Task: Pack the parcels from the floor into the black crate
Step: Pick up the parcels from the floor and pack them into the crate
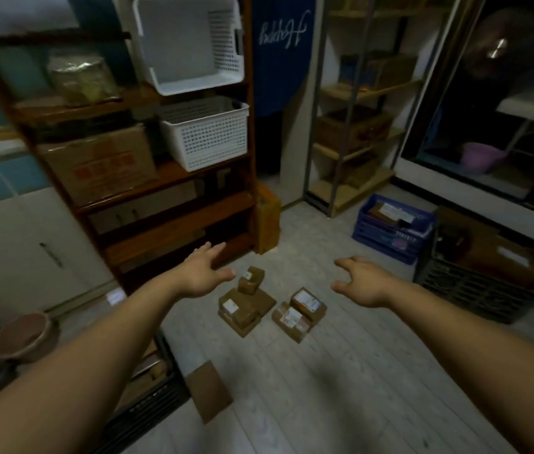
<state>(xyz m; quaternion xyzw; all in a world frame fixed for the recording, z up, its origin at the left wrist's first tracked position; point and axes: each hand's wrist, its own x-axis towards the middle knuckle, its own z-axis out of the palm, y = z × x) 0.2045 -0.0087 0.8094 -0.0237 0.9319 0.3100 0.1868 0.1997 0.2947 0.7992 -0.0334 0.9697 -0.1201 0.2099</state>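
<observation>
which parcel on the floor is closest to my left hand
The small boxy parcel standing tallest at the far end of the left pile, just beside the left hand. The other parcels lie flatter and farther from it.

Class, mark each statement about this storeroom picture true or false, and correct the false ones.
1. Both hands hold nothing. True: the left hand and right hand are open.
2. The blue crate is empty. False: it holds parcels.
3. A small parcel sits on a flat parcel. True.
4. The white baskets stand on the floor. False: they sit on the wooden shelf.
</observation>
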